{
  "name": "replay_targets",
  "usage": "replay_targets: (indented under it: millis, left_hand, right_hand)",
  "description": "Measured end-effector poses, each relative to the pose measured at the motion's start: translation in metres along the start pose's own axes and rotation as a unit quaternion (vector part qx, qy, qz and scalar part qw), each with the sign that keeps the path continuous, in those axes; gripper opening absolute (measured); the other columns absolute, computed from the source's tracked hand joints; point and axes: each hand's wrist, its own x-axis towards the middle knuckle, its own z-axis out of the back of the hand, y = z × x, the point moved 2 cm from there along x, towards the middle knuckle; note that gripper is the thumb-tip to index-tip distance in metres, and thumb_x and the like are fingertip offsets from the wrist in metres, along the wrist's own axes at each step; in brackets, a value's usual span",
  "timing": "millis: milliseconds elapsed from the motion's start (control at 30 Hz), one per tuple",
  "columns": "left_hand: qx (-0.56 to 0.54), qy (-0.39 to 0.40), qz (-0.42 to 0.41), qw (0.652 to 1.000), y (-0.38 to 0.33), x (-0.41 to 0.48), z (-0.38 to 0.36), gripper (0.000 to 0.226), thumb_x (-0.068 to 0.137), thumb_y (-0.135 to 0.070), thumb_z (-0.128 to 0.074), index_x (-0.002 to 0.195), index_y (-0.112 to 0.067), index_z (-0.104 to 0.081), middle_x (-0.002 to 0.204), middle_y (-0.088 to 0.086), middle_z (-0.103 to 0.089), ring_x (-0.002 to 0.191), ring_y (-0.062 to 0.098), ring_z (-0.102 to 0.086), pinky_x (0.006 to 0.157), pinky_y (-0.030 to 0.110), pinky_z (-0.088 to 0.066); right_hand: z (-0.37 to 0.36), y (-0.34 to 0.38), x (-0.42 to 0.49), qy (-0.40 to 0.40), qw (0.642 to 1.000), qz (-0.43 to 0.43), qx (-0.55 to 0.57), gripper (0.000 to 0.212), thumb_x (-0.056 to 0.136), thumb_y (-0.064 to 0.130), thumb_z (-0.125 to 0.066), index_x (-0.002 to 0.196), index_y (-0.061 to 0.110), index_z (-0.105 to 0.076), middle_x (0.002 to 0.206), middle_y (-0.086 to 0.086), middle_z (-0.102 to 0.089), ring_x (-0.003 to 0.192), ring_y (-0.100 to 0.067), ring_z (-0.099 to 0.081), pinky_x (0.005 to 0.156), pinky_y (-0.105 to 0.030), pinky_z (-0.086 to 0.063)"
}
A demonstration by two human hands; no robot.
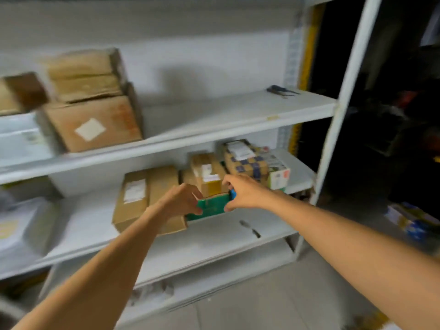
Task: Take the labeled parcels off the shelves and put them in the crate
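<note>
Head view: left hand point(183, 201) and right hand point(245, 191) each clasp one end of a green parcel point(213, 206), fingers curled round it, on the lower shelf point(214, 236). Just above the grip sits a small brown parcel point(209, 177) (label text blurred). A flat labelled carton point(138, 198) lies left of the grip and a checkered parcel point(247, 160) right.

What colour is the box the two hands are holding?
The box is green, with a blue bit at one end; the head view shows it.

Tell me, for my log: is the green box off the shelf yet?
Not yet: the green box rests on the shelf, left hand and right hand gripping its ends.
</note>
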Motion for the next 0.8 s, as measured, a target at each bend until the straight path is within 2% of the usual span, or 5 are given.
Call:
replay_targets:
  millis: [200, 367, 467, 600, 800]
  left_hand:
    - [-0.02, -0.024, 0.111, 0.993, 0.069, -0.05, 0.006, 0.04, 0.074, -0.02, -0.081, 0.112, -0.017, -0.067, 0.105, 0.003, -0.071, 0.094, 0.02, -0.067, 0.087, 0.03, -0.052]
    - [-0.042, -0.055, 0.146, 0.987, 0.114, -0.07, 0.002, 0.042, 0.074, -0.015, -0.081, 0.113, -0.014, -0.064, 0.106, 0.006, -0.068, 0.093, 0.022, -0.066, 0.087, 0.038, -0.055]
    - [-0.04, -0.086, 0.148, 0.984, 0.147, -0.066, 0.011, 0.041, 0.075, -0.018, -0.081, 0.112, -0.016, -0.063, 0.104, 0.005, -0.068, 0.088, 0.02, -0.065, 0.083, 0.036, -0.057]
    - [-0.025, -0.065, 0.151, 0.986, 0.192, -0.04, 0.029, 0.042, 0.077, -0.024, -0.079, 0.116, -0.019, -0.063, 0.107, 0.002, -0.069, 0.089, 0.017, -0.063, 0.084, 0.032, -0.055]
    - [-0.032, -0.039, 0.132, 0.99, 0.244, 0.003, 0.056, 0.044, 0.079, -0.026, -0.078, 0.118, -0.017, -0.062, 0.111, 0.005, -0.069, 0.094, 0.02, -0.064, 0.08, 0.028, -0.05]
  right_hand:
    - [-0.041, 0.055, 0.042, 0.051, 0.995, 0.08, -0.006, 0.073, 0.071, 0.036, -0.082, 0.13, 0.012, -0.047, 0.128, -0.006, -0.051, 0.116, -0.021, -0.049, 0.087, -0.03, -0.042]
    - [-0.078, 0.076, 0.068, 0.096, 0.99, 0.1, -0.009, 0.073, 0.072, 0.035, -0.082, 0.131, 0.012, -0.046, 0.131, -0.005, -0.05, 0.118, -0.021, -0.049, 0.089, -0.028, -0.042]
    - [-0.091, 0.088, 0.09, 0.1, 0.991, 0.093, -0.001, 0.075, 0.073, 0.033, -0.082, 0.134, 0.013, -0.045, 0.134, -0.006, -0.049, 0.119, -0.02, -0.049, 0.094, -0.032, -0.045]
    - [-0.104, 0.103, 0.125, 0.086, 0.994, 0.069, 0.001, 0.074, 0.074, 0.033, -0.081, 0.136, 0.014, -0.044, 0.136, -0.004, -0.049, 0.12, -0.019, -0.049, 0.095, -0.033, -0.046]
    - [-0.117, 0.105, 0.17, 0.069, 0.997, -0.038, 0.005, 0.073, 0.075, 0.032, -0.08, 0.135, 0.013, -0.043, 0.134, -0.006, -0.051, 0.117, -0.021, -0.052, 0.094, -0.036, -0.048]
